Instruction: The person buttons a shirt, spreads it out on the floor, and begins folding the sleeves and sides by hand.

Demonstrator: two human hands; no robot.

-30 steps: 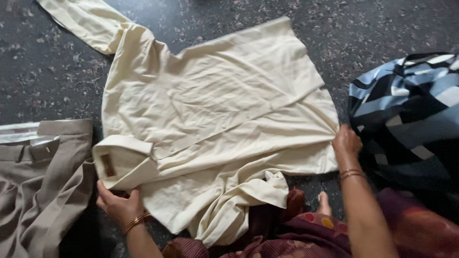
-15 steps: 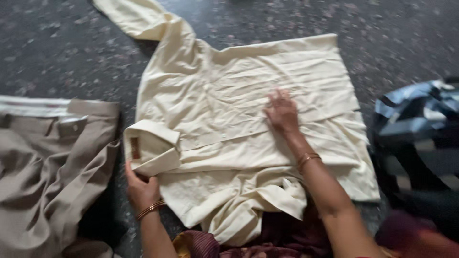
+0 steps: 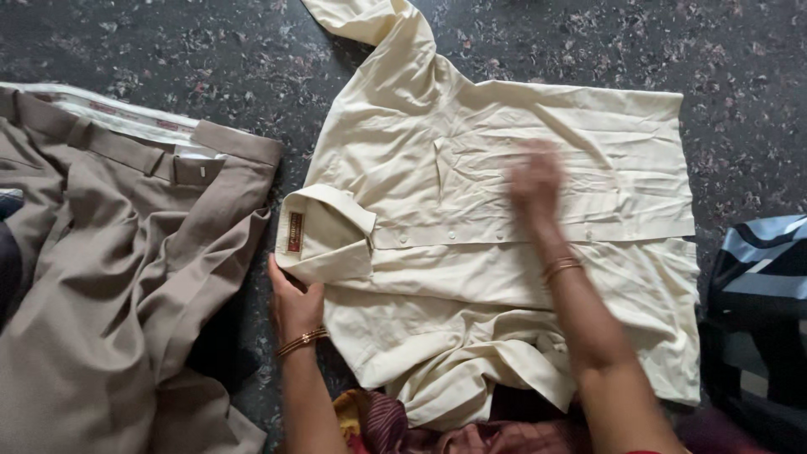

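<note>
Setting: While the head camera looks straight down, a pale cream, short-sleeved cotton button shirt (image 3: 504,252) lies spread face up on a dark speckled stone floor (image 3: 168,42), filling the centre and right of the frame.
Shirt position: collar (image 3: 324,235) at centre left, hem toward the right edge, one sleeve (image 3: 370,21) stretched to the top centre, the other sleeve (image 3: 479,370) bunched at the bottom centre.
Left hand: the left hand (image 3: 292,303), a gold bangle at the wrist, sits at lower centre left and grasps the shirt just under the collar, fingers curled up against the cloth.
Right hand: the right hand (image 3: 534,178), blurred with motion, lies flat and open on the shirt's chest right of centre, palm down, holding nothing.
Done so far: as I judge it, the shirt is laid out, buttoned along the placket, and the upper half looks fairly smooth.
Left to do: the lower half is creased, the near sleeve is crumpled, and no fold shows yet.
Left of frame: grey-brown woven trousers (image 3: 118,269) lie loosely heaped, just beside the collar but not touching it as far as I can tell.
Right edge: a blue, black and white checked cloth (image 3: 756,286) lies close by the hem.
Bottom edge: a maroon patterned garment (image 3: 437,433) on the person's lap peeks out under the shirt.
</note>
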